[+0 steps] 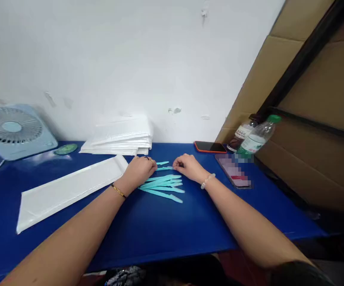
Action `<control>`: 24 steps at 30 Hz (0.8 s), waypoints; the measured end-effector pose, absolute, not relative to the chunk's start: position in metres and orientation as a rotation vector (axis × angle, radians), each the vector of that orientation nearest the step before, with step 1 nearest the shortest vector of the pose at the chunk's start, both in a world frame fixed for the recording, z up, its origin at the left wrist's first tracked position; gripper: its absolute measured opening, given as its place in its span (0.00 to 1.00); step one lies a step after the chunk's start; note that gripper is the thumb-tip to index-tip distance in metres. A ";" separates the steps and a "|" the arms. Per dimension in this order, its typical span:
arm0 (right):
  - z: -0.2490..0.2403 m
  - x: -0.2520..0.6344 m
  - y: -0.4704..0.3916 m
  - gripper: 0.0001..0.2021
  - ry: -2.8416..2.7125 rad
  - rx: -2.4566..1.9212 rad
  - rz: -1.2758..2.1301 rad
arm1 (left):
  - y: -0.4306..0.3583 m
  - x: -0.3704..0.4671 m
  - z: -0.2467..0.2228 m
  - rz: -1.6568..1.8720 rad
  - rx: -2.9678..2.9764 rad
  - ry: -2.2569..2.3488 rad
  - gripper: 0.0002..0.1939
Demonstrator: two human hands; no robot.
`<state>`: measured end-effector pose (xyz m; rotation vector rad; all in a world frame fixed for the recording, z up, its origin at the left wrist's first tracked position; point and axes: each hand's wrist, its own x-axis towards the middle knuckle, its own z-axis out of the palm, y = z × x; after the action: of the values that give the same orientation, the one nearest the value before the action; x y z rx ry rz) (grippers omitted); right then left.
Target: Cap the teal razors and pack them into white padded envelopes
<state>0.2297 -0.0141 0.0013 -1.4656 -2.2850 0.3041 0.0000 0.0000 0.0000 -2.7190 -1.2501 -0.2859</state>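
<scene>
My left hand (141,171) is closed, its fingers pinching the handle end of a turquoise eyebrow razor (163,168). At the other end of that razor, my right hand (188,166) pinches the pale tip. Another turquoise razor (162,163) lies just behind it, its handle end hidden by my left hand. On the near side, several more eyebrow razors (161,187) lie fanned out on the blue table, tips pointing right. A long white padded mailer (73,188) lies flat beneath and left of my left wrist.
A stack of white mailers (121,137) rests against the wall. To the left stand a light blue fan (14,131) and a green oval object (66,149). On the right are an orange-edged phone (210,147), another phone (231,169) and two bottles (257,137) (243,131).
</scene>
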 end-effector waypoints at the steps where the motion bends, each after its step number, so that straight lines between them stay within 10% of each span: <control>1: 0.000 0.227 -0.015 0.04 -2.301 -1.448 0.319 | 0.000 0.002 -0.001 -0.294 -2.744 -1.228 0.15; 24: -0.022 0.272 0.006 0.05 -2.053 -1.648 0.320 | 0.008 -0.005 -0.003 -0.408 -2.738 -1.629 0.09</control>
<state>0.2720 0.0063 -0.0217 -1.6481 -2.0528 0.3198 -0.0051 0.0078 -0.0029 -2.7375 -1.6292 -0.4082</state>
